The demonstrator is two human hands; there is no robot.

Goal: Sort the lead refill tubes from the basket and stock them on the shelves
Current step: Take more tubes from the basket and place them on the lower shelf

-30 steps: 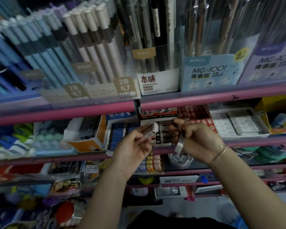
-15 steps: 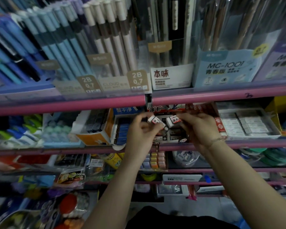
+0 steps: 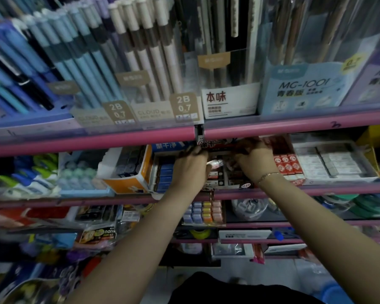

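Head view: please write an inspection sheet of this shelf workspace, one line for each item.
Surface: pink-edged shelf, tiered.
Job's things: small tube between both hands, over the black display box.
Clutter: orange box, red packs, white erasers.
Grippers: left hand and right hand reach into the box; grips unclear.
Cables: nothing seen.
Surroundings: pencils above, more stationery below.

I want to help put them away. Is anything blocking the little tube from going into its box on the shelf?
Nothing visible does. Both hands, left hand and right hand, hold the lead refill tube right over the open display box. The pink shelf rail above leaves room.
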